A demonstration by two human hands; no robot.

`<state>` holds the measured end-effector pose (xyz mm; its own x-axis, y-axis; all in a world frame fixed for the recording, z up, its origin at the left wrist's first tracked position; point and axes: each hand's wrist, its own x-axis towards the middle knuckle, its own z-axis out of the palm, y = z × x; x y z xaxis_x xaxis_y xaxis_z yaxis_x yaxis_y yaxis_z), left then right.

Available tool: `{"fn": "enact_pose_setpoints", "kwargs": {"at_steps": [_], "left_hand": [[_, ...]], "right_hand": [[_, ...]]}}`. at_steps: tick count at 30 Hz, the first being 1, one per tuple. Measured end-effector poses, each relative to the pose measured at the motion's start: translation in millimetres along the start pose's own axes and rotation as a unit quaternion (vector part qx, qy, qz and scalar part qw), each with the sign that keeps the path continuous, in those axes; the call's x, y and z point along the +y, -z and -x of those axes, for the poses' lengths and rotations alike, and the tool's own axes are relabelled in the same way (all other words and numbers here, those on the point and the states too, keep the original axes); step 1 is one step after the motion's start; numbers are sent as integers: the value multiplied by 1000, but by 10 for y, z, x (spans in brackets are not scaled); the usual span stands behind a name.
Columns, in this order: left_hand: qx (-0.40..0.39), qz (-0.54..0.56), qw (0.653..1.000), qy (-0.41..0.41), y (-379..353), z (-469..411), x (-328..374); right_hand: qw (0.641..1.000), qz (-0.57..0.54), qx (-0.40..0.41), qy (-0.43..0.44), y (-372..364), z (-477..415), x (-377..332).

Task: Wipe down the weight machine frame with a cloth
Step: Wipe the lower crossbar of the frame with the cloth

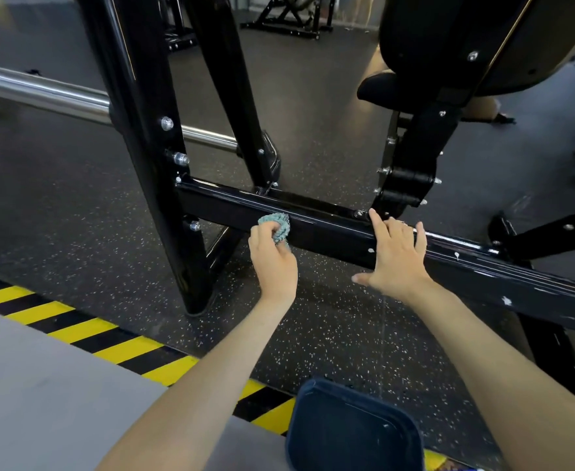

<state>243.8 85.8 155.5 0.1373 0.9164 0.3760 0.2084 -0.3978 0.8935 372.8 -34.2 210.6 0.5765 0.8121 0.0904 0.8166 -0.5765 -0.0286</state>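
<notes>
A glossy black weight machine frame has a low horizontal beam (pixel 330 229) running from centre left to lower right. My left hand (pixel 272 256) grips a bunched teal cloth (pixel 278 226) and holds it against the beam's front face. A little to the right, my right hand (pixel 394 256) lies flat on the beam, its straight fingers spread over the top edge and the thumb hanging below. White specks dot the beam to the right of that hand.
A black upright post (pixel 150 158) rises left of the cloth, with a chrome bar (pixel 41 93) behind it. A padded seat (pixel 449 62) stands at upper right. A dark blue tub (pixel 354 430) sits near my body. Yellow-black hazard tape (pixel 85 331) edges the speckled rubber floor.
</notes>
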Motion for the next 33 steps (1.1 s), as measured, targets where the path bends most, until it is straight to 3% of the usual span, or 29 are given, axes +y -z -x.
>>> {"fn": "enact_pose_setpoints", "kwargs": {"at_steps": [9, 11, 13, 14, 16, 18, 20, 22, 23, 25, 26, 27, 28, 33], "left_hand": [[-107, 1, 993, -47, -255, 365, 245], [-226, -14, 970, -90, -270, 417, 262], [-381, -29, 920, -87, -225, 512, 356], [-419, -19, 906, -59, -198, 561, 398], [-448, 47, 890, 74, -153, 598, 450], [-482, 142, 829, 246, -93, 575, 452], [-494, 227, 764, 348, -26, 547, 379], [-500, 269, 736, 369, 39, 542, 336], [-506, 282, 726, 370, 58, 558, 324], [-509, 304, 712, 376, 70, 597, 294], [-504, 314, 708, 382, 61, 617, 279], [-495, 323, 706, 389, 48, 637, 275], [-483, 334, 706, 396, 33, 661, 267], [-402, 406, 704, 422, -58, 781, 86]], "right_hand": [[997, -59, -37, 13, 65, -13, 40], [991, -124, -47, 20, 129, 17, 51], [975, -223, 2, 20, 172, 166, 32], [965, -255, 55, 12, 155, 279, 16], [952, -254, 169, -22, 21, 529, 6], [946, -235, 207, -79, -171, 732, 54], [926, -301, 153, -171, -344, 840, 122], [862, -429, 55, -265, -451, 884, 208], [807, -512, -11, -293, -479, 917, 229], [667, -672, -133, -293, -525, 998, 228], [613, -721, -164, -279, -551, 1034, 222], [590, -743, -180, -260, -577, 1068, 213], [590, -747, -190, -240, -605, 1091, 201], [661, -693, -193, -212, -641, 1099, 201]]}}
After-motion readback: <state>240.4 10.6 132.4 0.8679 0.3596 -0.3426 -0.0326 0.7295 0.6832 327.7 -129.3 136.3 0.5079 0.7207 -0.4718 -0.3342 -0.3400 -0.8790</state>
